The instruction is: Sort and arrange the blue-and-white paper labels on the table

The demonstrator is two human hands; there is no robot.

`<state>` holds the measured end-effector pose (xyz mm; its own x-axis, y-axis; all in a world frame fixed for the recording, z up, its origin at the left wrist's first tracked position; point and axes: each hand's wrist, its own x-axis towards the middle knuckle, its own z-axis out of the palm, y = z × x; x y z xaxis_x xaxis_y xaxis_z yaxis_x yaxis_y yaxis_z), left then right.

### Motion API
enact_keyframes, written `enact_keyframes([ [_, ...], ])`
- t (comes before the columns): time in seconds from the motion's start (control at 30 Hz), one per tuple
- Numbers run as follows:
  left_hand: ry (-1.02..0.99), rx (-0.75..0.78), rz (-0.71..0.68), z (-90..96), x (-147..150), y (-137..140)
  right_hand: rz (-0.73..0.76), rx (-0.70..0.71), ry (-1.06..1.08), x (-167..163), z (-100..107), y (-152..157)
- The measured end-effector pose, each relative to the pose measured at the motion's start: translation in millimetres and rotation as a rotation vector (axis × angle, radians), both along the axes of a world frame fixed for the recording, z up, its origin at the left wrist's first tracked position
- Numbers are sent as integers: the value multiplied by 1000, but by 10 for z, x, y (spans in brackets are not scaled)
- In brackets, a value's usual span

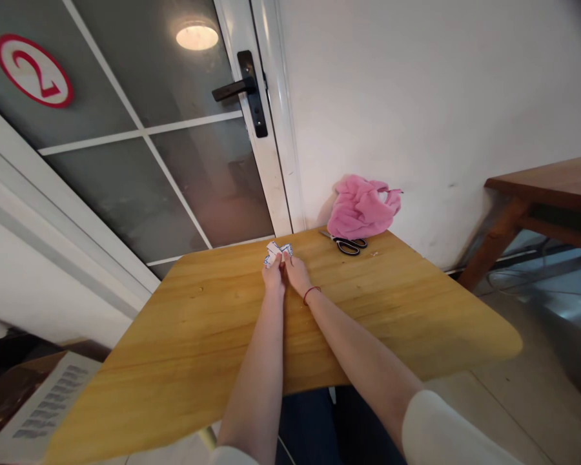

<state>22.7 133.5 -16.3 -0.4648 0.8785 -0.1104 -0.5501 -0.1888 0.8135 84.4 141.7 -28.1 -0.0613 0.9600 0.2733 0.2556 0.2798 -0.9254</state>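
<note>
Over the far half of the wooden table (213,336), my two hands meet around a small white bundle with blue markings (273,248). It looks like folded paper or cards; its exact kind is too small to make out. My left hand (272,274) is closed on its left side, thumb on top. On the right side, my right hand (296,271) pinches it, and a thin red cord circles that wrist. The fingers beneath the bundle are hidden. To the right lie black-handled scissors (347,245), apart from both hands, their blades pointing left.
A crumpled pink cloth (363,206) sits at the table's back edge against the wall, just behind the scissors. A glazed door with a black handle (252,90) stands beyond the table. At right is another wooden table (552,184); a cardboard box (53,400) is at lower left.
</note>
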Motion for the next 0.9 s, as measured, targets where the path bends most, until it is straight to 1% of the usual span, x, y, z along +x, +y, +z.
enact_keyframes([
  [0.13, -26, 15, -32, 39, -27, -11, -31, 2, 17, 17, -13, 24],
  [0.33, -27, 10, -97, 13, -32, -14, -2, 5, 35, 2, -39, 54],
  [0.53, 48, -10, -136, 37, -96, -35, -31, 6, 40, 31, -8, 38],
  [0.7, 119, -57, -218, 71, -129, -80, -56, -5, 54, 82, 16, 58],
  [0.8, 118, -58, -267, 91, -115, -102, -94, -4, 66, 98, 19, 69],
  [0.9, 80, -22, -323, 122, -68, -110, -165, -21, 94, 123, 27, 87],
])
